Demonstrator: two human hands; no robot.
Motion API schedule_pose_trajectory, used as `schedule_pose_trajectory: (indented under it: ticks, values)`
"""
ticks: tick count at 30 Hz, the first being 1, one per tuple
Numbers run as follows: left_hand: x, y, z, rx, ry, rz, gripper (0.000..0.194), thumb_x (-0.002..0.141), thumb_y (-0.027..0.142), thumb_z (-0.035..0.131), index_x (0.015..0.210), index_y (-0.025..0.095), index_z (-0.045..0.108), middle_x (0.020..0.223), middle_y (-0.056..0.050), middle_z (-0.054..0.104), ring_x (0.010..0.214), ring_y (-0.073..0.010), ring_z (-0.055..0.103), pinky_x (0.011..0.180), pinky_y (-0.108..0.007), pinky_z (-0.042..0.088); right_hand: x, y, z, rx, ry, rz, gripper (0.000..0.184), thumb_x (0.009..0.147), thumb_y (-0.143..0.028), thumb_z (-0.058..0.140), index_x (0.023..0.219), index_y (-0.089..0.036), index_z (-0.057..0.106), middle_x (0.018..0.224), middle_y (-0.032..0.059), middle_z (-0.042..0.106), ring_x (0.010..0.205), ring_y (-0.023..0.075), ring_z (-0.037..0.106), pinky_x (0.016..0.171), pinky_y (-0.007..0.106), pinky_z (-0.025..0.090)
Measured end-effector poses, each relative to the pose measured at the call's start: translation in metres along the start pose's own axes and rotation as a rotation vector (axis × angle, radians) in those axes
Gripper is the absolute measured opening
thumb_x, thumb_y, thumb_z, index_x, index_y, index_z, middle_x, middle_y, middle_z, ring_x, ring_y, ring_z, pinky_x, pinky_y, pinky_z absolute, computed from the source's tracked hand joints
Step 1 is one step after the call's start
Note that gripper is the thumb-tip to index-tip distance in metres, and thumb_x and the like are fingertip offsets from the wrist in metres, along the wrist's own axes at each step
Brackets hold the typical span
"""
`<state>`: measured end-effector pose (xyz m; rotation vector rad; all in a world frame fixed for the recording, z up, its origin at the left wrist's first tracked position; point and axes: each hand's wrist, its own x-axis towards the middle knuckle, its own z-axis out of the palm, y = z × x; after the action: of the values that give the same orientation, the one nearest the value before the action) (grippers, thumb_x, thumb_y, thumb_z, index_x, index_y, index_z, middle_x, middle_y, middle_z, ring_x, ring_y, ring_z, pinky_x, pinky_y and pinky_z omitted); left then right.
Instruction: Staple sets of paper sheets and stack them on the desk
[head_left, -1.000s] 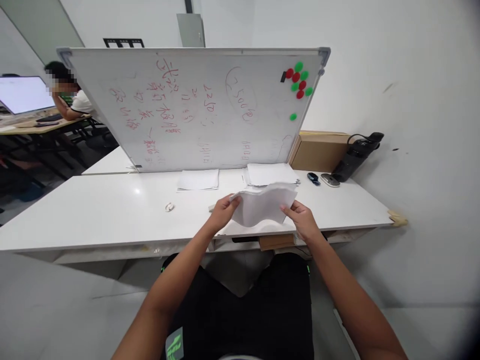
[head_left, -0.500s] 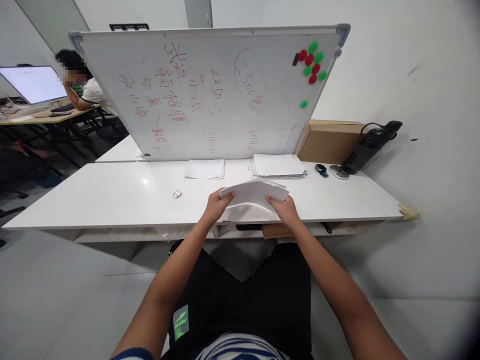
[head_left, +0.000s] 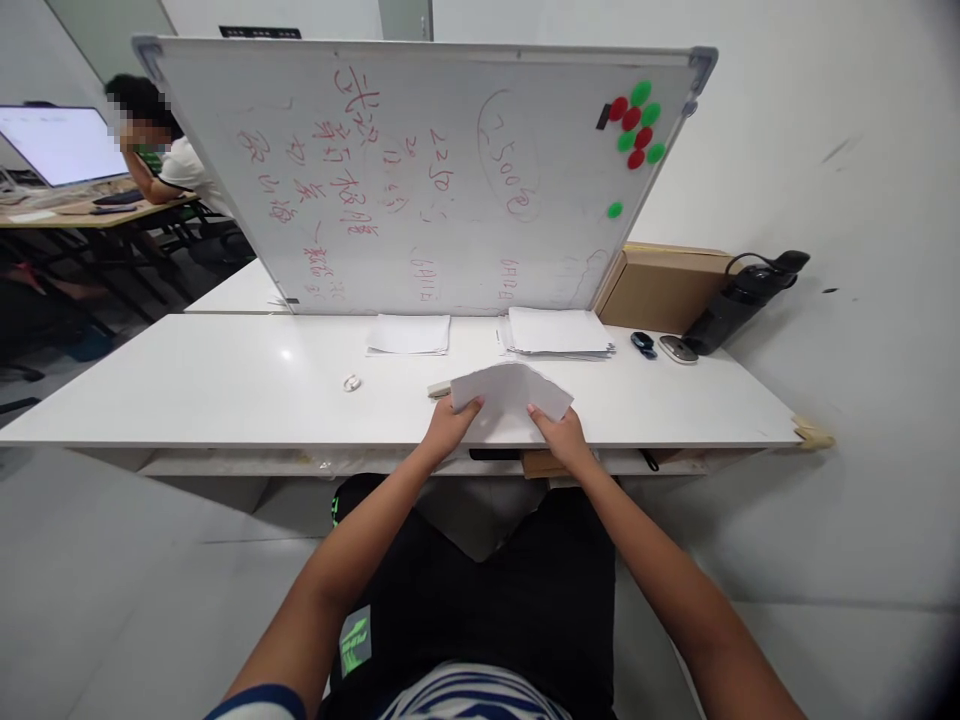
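Both hands grip white paper sheets (head_left: 510, 392) above the front edge of the white desk (head_left: 225, 400). My left hand (head_left: 452, 424) is closed on the left side, thumb on top. On the right side, my right hand (head_left: 562, 434) pinches the paper the same way. The sheets bow upward in the middle; how many there are I cannot tell. Just behind my left hand lies a small pale object (head_left: 439, 389), partly covered, perhaps a stapler. Farther back sit a thin paper stack (head_left: 409, 334) and a thicker paper stack (head_left: 559, 331).
A whiteboard (head_left: 450, 180) with red writing and round magnets stands along the back. To the right are a cardboard box (head_left: 667, 290), a black bottle (head_left: 742, 300), a watch (head_left: 643, 344) and a mouse (head_left: 678, 349). A small white ring-shaped item (head_left: 352, 383) lies left. Another person (head_left: 169, 150) sits far left.
The paper has come lower and its sides are drawn closer together, bowing more in the middle. The pale object behind my left hand has come into view. The camera view has shifted slightly.
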<state>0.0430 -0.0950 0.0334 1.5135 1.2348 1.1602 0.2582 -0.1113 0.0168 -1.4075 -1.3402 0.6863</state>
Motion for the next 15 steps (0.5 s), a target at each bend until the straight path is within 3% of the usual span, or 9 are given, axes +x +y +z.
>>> schedule_pose_trajectory:
  ticks: [6, 11, 13, 15]
  values:
    - [0.002, -0.002, 0.004, 0.125, -0.031, 0.099, 0.040, 0.087, 0.048, 0.052, 0.104, 0.015, 0.066, 0.107, -0.010, 0.069, 0.099, -0.0258, 0.064, 0.085, -0.037, 0.050, 0.000, 0.009, 0.003, -0.056, 0.102, 0.009, 0.046, 0.078, -0.049, 0.062, 0.110, -0.017, 0.061, 0.102, 0.0139, 0.070, 0.099, 0.0290, 0.065, 0.085, 0.043, 0.052]
    - [0.007, 0.023, -0.026, 0.461, 0.069, 0.520, 0.037, 0.088, 0.045, 0.054, 0.116, 0.021, 0.059, 0.120, -0.008, 0.063, 0.116, -0.0241, 0.054, 0.105, -0.042, 0.036, -0.003, 0.013, -0.010, -0.152, 0.183, 0.023, 0.049, 0.079, -0.050, 0.059, 0.116, -0.017, 0.058, 0.108, 0.0147, 0.068, 0.105, 0.0289, 0.062, 0.089, 0.042, 0.050]
    - [0.013, 0.030, -0.040, 0.522, 0.120, 0.540, 0.033, 0.093, 0.043, 0.045, 0.115, 0.022, 0.058, 0.117, -0.007, 0.064, 0.114, -0.0215, 0.056, 0.103, -0.040, 0.038, -0.006, 0.013, -0.021, -0.127, 0.225, 0.077, 0.050, 0.078, -0.050, 0.061, 0.115, -0.016, 0.059, 0.111, 0.0141, 0.067, 0.106, 0.0282, 0.062, 0.092, 0.042, 0.048]
    - [0.023, 0.028, -0.050, 0.598, 0.084, 0.445, 0.035, 0.097, 0.042, 0.034, 0.114, 0.022, 0.058, 0.116, -0.006, 0.064, 0.111, -0.0199, 0.057, 0.098, -0.036, 0.042, -0.009, 0.016, -0.032, -0.060, 0.254, 0.161, 0.050, 0.075, -0.049, 0.065, 0.112, -0.015, 0.061, 0.113, 0.0133, 0.067, 0.106, 0.0269, 0.062, 0.094, 0.040, 0.047]
